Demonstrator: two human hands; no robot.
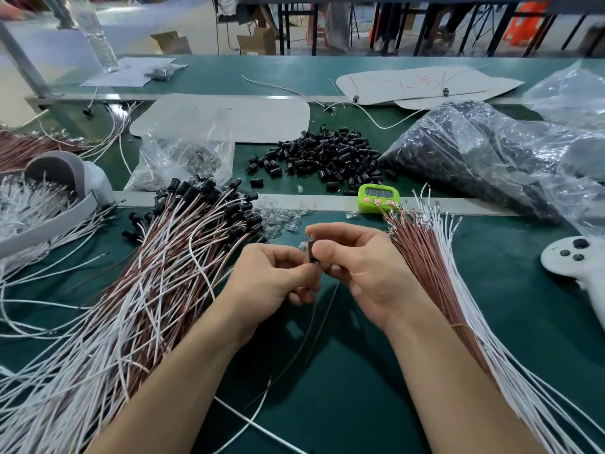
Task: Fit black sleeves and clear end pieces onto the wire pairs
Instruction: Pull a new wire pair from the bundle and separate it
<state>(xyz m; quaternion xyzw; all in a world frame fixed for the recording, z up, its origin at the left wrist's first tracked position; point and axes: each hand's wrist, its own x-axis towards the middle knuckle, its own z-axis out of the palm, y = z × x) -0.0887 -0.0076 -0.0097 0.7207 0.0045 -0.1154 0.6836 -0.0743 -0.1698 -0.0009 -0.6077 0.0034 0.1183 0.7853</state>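
the left hand [278,276] pinches the wire pair [322,317] just under the black sleeve [312,252], which the right hand [360,267] pinches, both raised over the table [360,388] (likely for alignment). loose sleeves [327,158] lie within reach at 12 o'clock, clear end pieces [281,219] at 11, finished pairs [183,257] at 9, bare wires [435,273] at 3.

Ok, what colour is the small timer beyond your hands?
The timer is lime green with pink buttons, seen best in the head view.
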